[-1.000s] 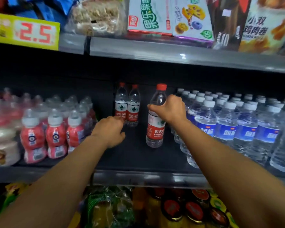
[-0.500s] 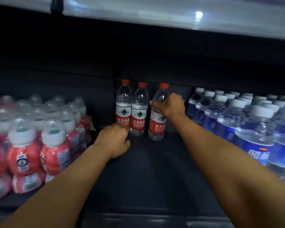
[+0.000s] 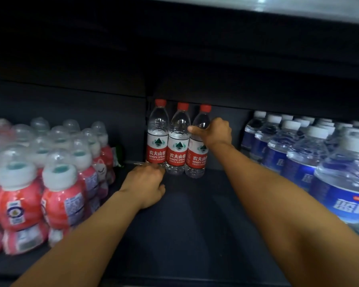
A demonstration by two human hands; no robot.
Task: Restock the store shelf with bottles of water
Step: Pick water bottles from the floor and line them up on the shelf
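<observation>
We had our right hand (image 3: 212, 133) wrapped around the shoulder of the third red-capped water bottle (image 3: 197, 150), which stood upright at the back of the dark shelf (image 3: 195, 224), touching the second bottle (image 3: 177, 141) in a row of three; the first bottle (image 3: 157, 135) stood at the left end. Our left hand (image 3: 146, 184) rested on the shelf, loosely curled and holding nothing that we could see, its knuckles just beside the first bottle's base. To finish this placement well, we judged we should settle the bottle flat, label forward, flush with its neighbours, then let go gently so the row would not topple. The bare lane in front lay between the pink drink bottles (image 3: 58, 195) and the blue-labelled water bottles (image 3: 298, 160), with room for more rows.
</observation>
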